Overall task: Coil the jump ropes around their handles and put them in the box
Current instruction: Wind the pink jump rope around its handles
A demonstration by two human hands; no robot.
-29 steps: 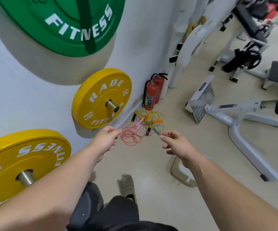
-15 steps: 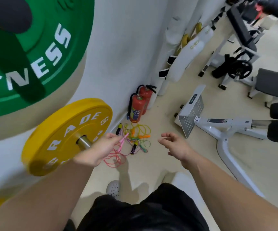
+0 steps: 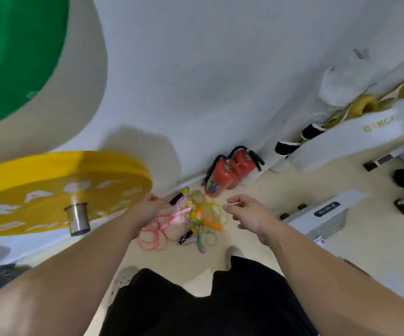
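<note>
Pink and yellow jump ropes point(image 3: 193, 219) lay tangled on the floor point(image 3: 288, 190). Your right hand point(image 3: 250, 212), at their three o'clock, had loose, empty fingers. Your left hand point(image 3: 147, 207), at nine o'clock, was too blurry to tell.

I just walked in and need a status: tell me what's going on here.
A person stands over a tangled heap of coloured plastic jump ropes on the beige floor beside two red fire extinguishers. The left hand reaches the pink rope; blur hides any grip. The right hand hovers loosely curled, empty. Nothing is coiled yet.
</note>
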